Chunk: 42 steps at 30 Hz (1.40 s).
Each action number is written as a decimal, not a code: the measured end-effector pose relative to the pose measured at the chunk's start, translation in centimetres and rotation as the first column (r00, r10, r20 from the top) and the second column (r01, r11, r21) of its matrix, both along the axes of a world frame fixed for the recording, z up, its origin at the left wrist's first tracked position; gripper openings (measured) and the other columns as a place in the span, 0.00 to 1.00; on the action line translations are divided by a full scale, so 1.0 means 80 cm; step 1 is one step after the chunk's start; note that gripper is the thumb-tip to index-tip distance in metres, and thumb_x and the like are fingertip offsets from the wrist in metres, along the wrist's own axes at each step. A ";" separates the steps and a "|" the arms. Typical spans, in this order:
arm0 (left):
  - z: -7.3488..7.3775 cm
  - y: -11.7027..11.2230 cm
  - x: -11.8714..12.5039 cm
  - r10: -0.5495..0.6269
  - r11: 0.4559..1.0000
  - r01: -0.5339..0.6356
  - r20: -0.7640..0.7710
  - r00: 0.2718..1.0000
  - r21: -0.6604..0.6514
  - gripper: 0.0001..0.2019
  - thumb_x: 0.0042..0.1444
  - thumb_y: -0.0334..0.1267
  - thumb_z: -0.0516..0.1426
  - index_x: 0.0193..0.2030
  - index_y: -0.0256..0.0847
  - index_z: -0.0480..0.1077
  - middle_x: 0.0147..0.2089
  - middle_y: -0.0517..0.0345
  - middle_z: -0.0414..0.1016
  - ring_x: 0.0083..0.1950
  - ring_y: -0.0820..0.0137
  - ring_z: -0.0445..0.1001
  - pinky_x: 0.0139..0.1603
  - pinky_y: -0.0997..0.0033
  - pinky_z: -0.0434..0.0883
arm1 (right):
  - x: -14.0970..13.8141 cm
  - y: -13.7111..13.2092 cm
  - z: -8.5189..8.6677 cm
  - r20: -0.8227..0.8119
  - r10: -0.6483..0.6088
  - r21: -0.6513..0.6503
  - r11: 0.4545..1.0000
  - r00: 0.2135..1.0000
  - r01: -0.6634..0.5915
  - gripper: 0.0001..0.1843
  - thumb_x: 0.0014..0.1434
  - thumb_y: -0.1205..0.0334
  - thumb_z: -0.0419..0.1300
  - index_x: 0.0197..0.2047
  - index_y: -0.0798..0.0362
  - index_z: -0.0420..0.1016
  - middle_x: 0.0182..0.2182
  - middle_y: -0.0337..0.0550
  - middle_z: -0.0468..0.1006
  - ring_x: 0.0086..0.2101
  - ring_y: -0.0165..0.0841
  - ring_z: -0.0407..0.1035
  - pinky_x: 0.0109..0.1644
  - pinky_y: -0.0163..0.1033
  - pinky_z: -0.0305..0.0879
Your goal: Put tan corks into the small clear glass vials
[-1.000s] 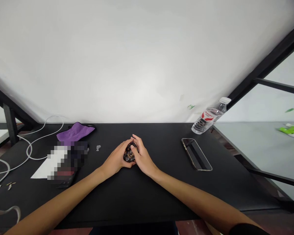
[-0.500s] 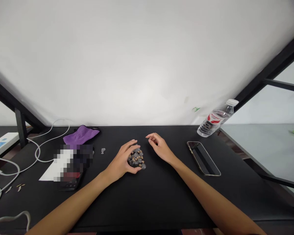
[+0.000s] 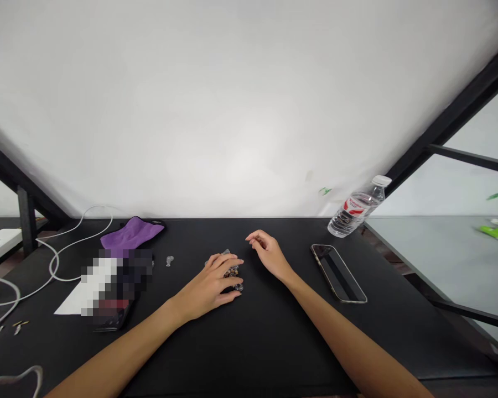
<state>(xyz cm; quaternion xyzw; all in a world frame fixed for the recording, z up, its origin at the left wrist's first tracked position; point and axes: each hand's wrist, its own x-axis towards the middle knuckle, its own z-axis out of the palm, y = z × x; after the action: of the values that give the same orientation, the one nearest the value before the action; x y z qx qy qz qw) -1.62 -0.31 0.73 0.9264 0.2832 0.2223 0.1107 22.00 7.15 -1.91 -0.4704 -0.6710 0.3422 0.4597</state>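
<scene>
A small heap of clear-and-dark pieces with tan bits (image 3: 231, 272) lies at the middle of the black table (image 3: 249, 342). My left hand (image 3: 216, 284) covers most of it from the left, palm down, with fingers spread over it. Between those fingers only parts of the heap show. Right of the heap, and apart from it, my right hand (image 3: 270, 255) hovers with loosely curled fingers and nothing visible in them. One small clear piece (image 3: 170, 260) lies alone on the table, left of my left hand.
A phone (image 3: 338, 273) lies on the right, with a water bottle (image 3: 357, 209) behind it. At the left are a purple cloth (image 3: 133, 234), a white sheet (image 3: 72, 293) beside a partly blurred dark object, white cables (image 3: 55, 260) and several tiny bits (image 3: 19, 326).
My left hand has shifted from curving around the heap's left side to lying over it with spread fingers. My right hand is nearly unchanged. The view has turned slightly.
</scene>
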 end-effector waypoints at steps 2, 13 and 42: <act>0.002 -0.002 0.000 -0.002 1.000 0.003 0.021 1.000 -0.008 0.09 0.66 0.38 0.62 0.52 0.46 0.77 0.66 0.48 0.70 0.71 0.53 0.63 0.69 0.46 0.64 | -0.002 -0.002 0.003 0.015 0.018 -0.001 1.000 1.000 -0.018 0.09 0.66 0.60 0.55 0.39 0.50 0.77 0.33 0.40 0.77 0.34 0.35 0.71 0.42 0.41 0.67; -0.002 -0.004 -0.009 0.200 0.978 -0.208 0.380 0.903 -0.021 0.10 0.64 0.32 0.61 0.52 0.46 0.73 0.46 0.53 0.78 0.51 0.61 0.74 0.54 0.59 0.73 | -0.011 -0.024 0.018 0.134 0.159 0.060 0.984 0.978 -0.168 0.09 0.68 0.63 0.55 0.40 0.48 0.77 0.34 0.40 0.74 0.33 0.35 0.69 0.39 0.40 0.65; -0.009 0.009 0.008 0.327 0.937 -0.347 0.490 0.808 -0.053 0.16 0.67 0.31 0.57 0.60 0.49 0.71 0.57 0.54 0.78 0.60 0.62 0.75 0.62 0.57 0.74 | -0.026 -0.050 0.043 0.130 0.316 0.056 0.944 0.940 -0.325 0.14 0.75 0.56 0.52 0.41 0.50 0.75 0.35 0.39 0.73 0.35 0.34 0.66 0.42 0.38 0.62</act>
<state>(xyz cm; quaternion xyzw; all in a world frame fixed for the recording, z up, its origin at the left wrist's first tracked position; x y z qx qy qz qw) -1.01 0.43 0.00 0.7763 0.4008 0.4716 0.1197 19.93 3.13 1.49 -0.3566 -0.7773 0.3579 0.3749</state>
